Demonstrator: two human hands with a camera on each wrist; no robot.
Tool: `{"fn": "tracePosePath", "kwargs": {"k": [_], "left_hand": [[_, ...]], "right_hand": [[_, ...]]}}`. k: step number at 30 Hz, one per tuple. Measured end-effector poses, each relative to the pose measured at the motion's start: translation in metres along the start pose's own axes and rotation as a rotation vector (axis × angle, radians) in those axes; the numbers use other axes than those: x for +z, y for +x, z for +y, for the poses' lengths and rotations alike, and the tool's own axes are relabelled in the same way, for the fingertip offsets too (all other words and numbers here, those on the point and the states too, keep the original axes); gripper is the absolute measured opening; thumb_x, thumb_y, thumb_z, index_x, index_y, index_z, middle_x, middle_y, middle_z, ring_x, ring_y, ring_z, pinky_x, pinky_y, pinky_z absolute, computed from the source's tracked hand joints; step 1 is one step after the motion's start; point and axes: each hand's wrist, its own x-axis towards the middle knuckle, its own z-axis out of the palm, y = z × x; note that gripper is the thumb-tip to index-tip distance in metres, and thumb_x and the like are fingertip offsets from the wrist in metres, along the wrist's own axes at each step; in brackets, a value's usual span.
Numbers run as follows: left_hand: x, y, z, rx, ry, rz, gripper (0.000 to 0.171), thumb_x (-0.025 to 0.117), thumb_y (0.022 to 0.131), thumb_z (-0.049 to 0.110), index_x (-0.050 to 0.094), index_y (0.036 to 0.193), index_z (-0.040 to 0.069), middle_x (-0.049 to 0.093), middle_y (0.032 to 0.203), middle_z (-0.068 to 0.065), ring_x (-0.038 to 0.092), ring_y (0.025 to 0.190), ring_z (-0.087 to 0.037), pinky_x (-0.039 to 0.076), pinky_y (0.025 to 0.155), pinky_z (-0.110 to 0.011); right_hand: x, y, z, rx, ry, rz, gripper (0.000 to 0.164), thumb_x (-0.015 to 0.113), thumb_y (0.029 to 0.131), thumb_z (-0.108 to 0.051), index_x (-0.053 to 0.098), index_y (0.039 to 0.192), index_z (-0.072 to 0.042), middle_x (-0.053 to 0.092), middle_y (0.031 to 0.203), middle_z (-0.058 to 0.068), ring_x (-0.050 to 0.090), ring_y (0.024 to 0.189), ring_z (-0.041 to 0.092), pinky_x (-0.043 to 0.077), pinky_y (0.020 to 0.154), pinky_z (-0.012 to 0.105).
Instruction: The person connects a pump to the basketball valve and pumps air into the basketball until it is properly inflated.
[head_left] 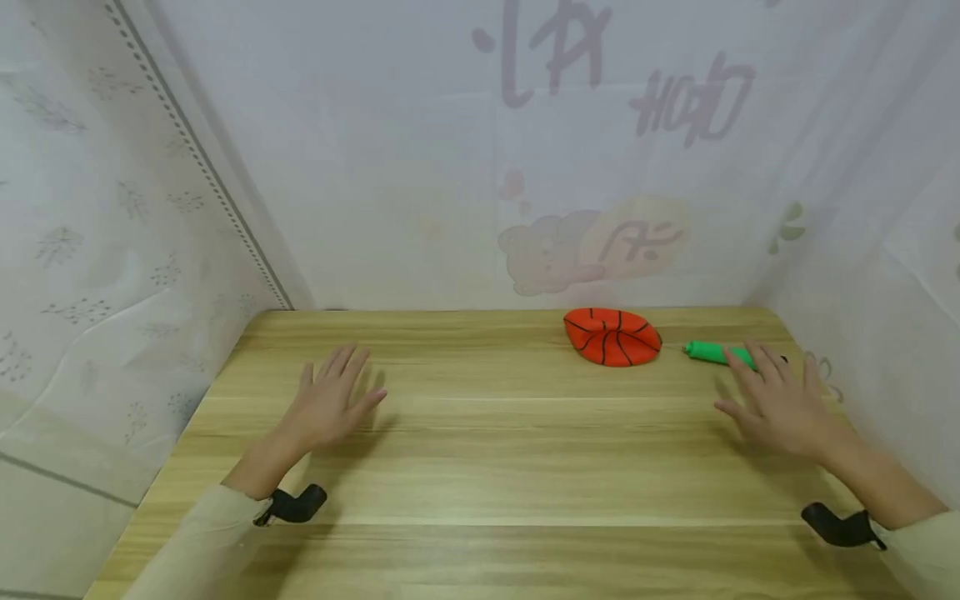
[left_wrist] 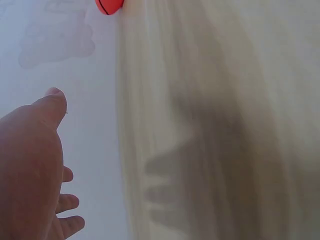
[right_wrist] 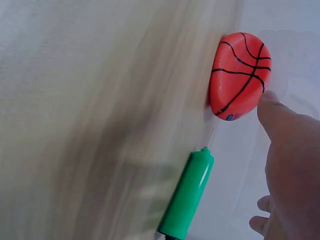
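A deflated orange-red toy basketball [head_left: 613, 337] with black lines lies near the table's back edge, its upper side caved in. To its right is a green hand pump [head_left: 708, 352], partly hidden in the head view by my right hand [head_left: 787, 412]. That hand hovers over the table with fingers spread and holds nothing. In the right wrist view the pump [right_wrist: 187, 195] shows its narrow tip pointing toward the ball [right_wrist: 242, 75]. My left hand [head_left: 326, 408] is held above the left part of the table, fingers spread, with nothing in it.
The wooden table [head_left: 480, 467] meets a pale printed cloth [head_left: 390, 183] at its back edge. More patterned cloth hangs at the left and right sides. A black wrist mount [head_left: 298, 504] sits on each forearm.
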Motion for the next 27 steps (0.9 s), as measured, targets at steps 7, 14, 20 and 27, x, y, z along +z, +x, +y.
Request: {"fn": "tracePosePath", "kwargs": {"k": [7, 14, 20, 27], "left_hand": [[-0.01, 0.03, 0.02, 0.074, -0.001, -0.013, 0.073, 0.053, 0.105, 0.046, 0.03, 0.156, -0.002, 0.025, 0.16, -0.03, 0.028, 0.145, -0.051, 0.02, 0.111, -0.073], [-0.021, 0.073, 0.058, 0.151, -0.028, -0.088, 0.075, 0.054, 0.104, 0.048, 0.028, 0.158, 0.003, 0.022, 0.163, -0.025, 0.026, 0.147, -0.048, 0.021, 0.114, -0.069], [-0.022, 0.117, 0.1, 0.214, 0.006, -0.141, 0.075, 0.05, 0.105, 0.051, 0.028, 0.159, 0.004, 0.024, 0.164, -0.022, 0.027, 0.149, -0.042, 0.025, 0.116, -0.064], [-0.012, 0.161, 0.156, 0.263, 0.012, -0.177, 0.075, 0.047, 0.105, 0.054, 0.028, 0.16, 0.007, 0.026, 0.164, -0.017, 0.027, 0.15, -0.035, 0.028, 0.116, -0.059]], "right_hand": [[-0.011, 0.017, 0.006, -0.009, -0.025, 0.016, 0.084, 0.06, 0.1, -0.048, 0.021, 0.161, -0.004, 0.028, 0.153, 0.037, 0.03, 0.137, 0.059, 0.011, 0.099, 0.087], [-0.023, 0.038, 0.014, -0.012, 0.026, 0.03, 0.072, 0.062, 0.101, -0.041, 0.034, 0.151, 0.002, 0.034, 0.148, 0.037, 0.031, 0.133, 0.06, 0.013, 0.098, 0.087], [-0.033, 0.056, 0.021, 0.022, 0.027, -0.042, 0.073, 0.059, 0.103, -0.041, 0.031, 0.153, 0.004, 0.031, 0.149, 0.037, 0.031, 0.132, 0.063, 0.013, 0.1, 0.086], [-0.031, 0.072, 0.03, 0.048, 0.005, -0.132, 0.076, 0.051, 0.105, -0.047, 0.029, 0.154, 0.007, 0.027, 0.151, 0.04, 0.027, 0.135, 0.063, 0.015, 0.1, 0.084]]}}
